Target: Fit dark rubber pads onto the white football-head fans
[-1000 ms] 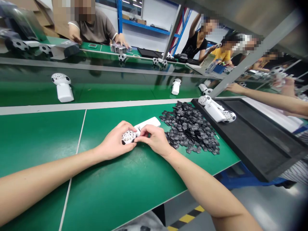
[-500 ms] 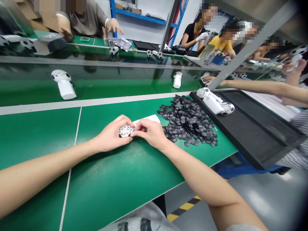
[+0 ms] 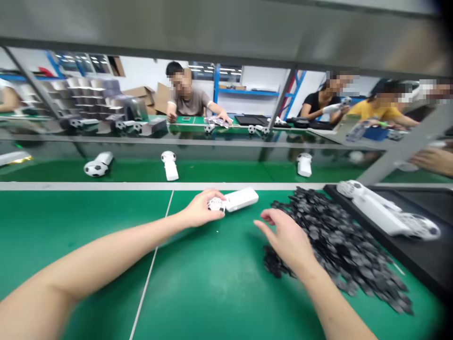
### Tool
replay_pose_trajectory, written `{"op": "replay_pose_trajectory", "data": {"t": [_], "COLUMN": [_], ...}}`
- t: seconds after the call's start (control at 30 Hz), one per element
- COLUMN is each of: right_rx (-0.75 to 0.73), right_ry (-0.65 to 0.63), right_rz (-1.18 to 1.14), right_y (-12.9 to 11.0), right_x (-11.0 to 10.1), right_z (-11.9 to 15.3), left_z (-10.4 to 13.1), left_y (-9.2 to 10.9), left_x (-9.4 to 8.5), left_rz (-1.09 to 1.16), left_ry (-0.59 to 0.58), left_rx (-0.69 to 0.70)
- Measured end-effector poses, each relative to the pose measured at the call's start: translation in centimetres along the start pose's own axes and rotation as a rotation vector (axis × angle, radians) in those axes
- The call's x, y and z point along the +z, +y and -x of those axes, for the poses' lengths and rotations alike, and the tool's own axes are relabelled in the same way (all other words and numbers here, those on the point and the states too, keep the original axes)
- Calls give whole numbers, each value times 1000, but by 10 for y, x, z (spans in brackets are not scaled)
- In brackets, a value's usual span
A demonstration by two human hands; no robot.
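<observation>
My left hand [image 3: 203, 208] is closed around the round, football-patterned head of a white handheld fan [image 3: 242, 199]. The fan lies on the green table with its handle pointing right, and part of its head is hidden by my fingers. Off to the right, my right hand [image 3: 279, 231] is apart from the fan, thumb and fingers spread with nothing visible between them. It hovers at the left edge of a heap of small flat black pieces [image 3: 329, 231], partly covering some of them.
Black tray [image 3: 421, 264] at right holds white football-patterned fans [image 3: 378, 212]. Beyond the table's pale edge, more fans [image 3: 170, 165] lie on a green belt [image 3: 219, 165]. A grey post [image 3: 392, 146] rises at right and a shelf [image 3: 212, 28] hangs overhead. Several people sit across the line.
My right hand has left the fan and moved right to the black pieces. My left hand still holds the fan's head. The camera view has tilted up and levelled.
</observation>
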State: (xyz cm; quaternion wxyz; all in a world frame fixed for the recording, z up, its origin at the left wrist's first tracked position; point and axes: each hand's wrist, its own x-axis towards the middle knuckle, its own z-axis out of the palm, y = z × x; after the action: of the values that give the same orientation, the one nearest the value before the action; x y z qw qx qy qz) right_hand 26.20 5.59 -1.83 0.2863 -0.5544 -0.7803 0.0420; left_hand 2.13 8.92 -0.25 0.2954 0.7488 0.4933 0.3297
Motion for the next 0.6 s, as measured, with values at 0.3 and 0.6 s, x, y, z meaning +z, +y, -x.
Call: {"op": "replay_pose_trajectory", "data": {"t": [0.3,0.6], "right_rx": [90,-75], "right_ry": [-339,-323], "right_rz": [154,81], "right_y": [21,44], "right_x": [-8,7], "right_z": [12,10], "left_z": [-87,-13], "left_y": [-66,41], "left_x": [-25,-10], "left_rz": [-109,122], "left_ry": [312,226], "left_rx": [-175,-94]}}
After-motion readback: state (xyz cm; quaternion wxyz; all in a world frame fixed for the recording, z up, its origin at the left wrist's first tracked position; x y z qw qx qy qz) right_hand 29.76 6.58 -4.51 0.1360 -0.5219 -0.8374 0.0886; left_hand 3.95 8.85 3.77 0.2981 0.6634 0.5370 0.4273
